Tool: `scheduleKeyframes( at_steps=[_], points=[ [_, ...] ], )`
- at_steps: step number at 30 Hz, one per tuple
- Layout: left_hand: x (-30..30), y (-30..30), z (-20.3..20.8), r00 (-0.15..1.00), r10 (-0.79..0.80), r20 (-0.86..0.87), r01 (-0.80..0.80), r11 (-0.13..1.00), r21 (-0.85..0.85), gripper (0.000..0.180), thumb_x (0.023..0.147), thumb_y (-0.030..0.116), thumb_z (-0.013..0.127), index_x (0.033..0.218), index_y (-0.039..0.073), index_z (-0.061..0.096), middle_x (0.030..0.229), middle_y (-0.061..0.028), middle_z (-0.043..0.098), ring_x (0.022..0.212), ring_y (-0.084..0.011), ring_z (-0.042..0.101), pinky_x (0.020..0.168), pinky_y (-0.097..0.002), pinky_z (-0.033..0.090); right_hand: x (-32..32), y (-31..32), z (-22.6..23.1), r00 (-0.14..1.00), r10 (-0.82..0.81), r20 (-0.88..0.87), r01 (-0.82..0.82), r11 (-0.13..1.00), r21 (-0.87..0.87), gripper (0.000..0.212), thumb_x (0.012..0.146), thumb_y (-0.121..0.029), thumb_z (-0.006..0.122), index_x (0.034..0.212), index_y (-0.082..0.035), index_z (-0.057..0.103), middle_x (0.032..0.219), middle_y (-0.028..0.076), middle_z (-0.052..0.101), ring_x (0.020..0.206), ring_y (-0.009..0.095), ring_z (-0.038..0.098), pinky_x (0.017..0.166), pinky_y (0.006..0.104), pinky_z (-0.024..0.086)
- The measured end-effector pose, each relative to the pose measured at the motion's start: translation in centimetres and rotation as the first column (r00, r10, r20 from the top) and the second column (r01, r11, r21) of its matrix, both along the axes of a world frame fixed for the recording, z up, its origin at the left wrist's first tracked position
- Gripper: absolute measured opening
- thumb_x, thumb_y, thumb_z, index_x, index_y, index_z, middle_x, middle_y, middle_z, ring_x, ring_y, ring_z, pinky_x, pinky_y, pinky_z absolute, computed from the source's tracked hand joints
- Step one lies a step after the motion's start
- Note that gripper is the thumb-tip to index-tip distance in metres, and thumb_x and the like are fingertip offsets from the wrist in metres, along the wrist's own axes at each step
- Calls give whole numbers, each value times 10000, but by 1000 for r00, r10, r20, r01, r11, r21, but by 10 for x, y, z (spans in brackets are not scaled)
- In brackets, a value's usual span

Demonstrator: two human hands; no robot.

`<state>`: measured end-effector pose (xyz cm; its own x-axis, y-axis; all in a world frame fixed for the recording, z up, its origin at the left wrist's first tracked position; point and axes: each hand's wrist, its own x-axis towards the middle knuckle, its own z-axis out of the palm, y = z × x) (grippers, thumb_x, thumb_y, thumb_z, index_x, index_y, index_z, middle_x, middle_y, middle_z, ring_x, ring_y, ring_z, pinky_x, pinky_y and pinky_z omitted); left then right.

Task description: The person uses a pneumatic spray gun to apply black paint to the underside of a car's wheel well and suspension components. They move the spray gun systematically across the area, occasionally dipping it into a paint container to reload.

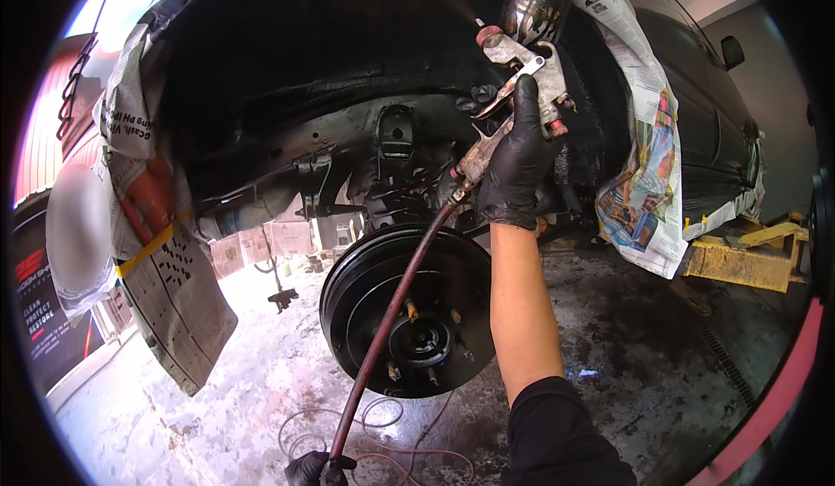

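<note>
In a black glove, my right hand point(515, 173) is wrapped round the handle of a paint-smeared spray gun point(550, 77), held up inside the wheel arch. A dark, stained cup point(537, 6) sits on top of the gun, whose nozzle points up and left. From the handle's base a dark red air hose point(389, 321) runs down to the lower edge. There my left hand point(315, 469), also gloved in black, is closed on the hose. Glossy black coats the wheel arch liner point(296, 60). Below it, the hose crosses in front of a black brake drum point(357, 338) with several studs.
Newspaper masking point(648, 164) covers the arch's right edge, and more newspaper point(178, 303) hangs at the left with yellow tape. A yellow wooden stand point(748, 256) is at the right. Thin hose loops point(383, 412) lie on the stained floor point(252, 373). A dark banner point(56, 312) stands far left.
</note>
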<state>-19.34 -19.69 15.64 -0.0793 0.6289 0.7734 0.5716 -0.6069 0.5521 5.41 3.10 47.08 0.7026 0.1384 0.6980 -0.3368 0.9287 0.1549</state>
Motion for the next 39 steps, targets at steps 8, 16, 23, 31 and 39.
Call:
scheduleKeyframes(
  at_steps=[8, 16, 23, 31, 39],
  points=[
    [-8, -1, -7, 999, 32, -36, -31, 999, 29, 430, 1039, 366, 498, 894, 15, 700, 586, 2, 513, 499, -94, 495, 462, -281, 395, -4, -1, -9, 987, -93, 131, 90, 996, 26, 243, 957, -182, 676, 1095, 17, 704, 998, 40, 711, 891, 105, 652, 800, 275, 493],
    [-22, -19, -7, 994, 109, -12, -109, 994, -18, 456, 1038, 390, 497, 873, 13, 694, 567, -1, 481, 484, -99, 469, 448, -281, 365, -19, -7, -17, 961, 137, 240, -124, 990, -68, 304, 934, -240, 721, 1117, 2, 707, 1072, 57, 720, 971, 138, 657, 875, 300, 486],
    [-37, -33, -9, 984, 180, 3, -180, 983, -24, 523, 1029, 475, 488, 878, 15, 685, 552, 5, 469, 478, -100, 464, 445, -291, 363, -40, -7, -25, 970, 56, 237, -49, 998, -33, 302, 980, -201, 647, 1192, 13, 676, 1087, 41, 692, 956, 102, 644, 826, 265, 501],
    [-70, -58, -15, 941, 323, -103, -323, 946, 14, 390, 1026, 362, 523, 874, 41, 685, 568, -4, 480, 484, -119, 468, 456, -303, 367, -56, -16, -60, 922, 244, 300, -219, 969, -115, 289, 955, -170, 690, 1175, 17, 677, 1101, 70, 703, 977, 129, 660, 882, 293, 515],
    [-85, -68, -6, 927, 365, -90, -368, 930, -18, 265, 1014, 208, 540, 863, 47, 687, 561, -5, 481, 485, -112, 454, 458, -289, 351, -65, -40, -89, 799, 365, 478, -297, 931, -213, 351, 1011, -212, 589, 1277, 15, 613, 1177, 88, 674, 1050, 160, 661, 912, 327, 541]
  ],
)
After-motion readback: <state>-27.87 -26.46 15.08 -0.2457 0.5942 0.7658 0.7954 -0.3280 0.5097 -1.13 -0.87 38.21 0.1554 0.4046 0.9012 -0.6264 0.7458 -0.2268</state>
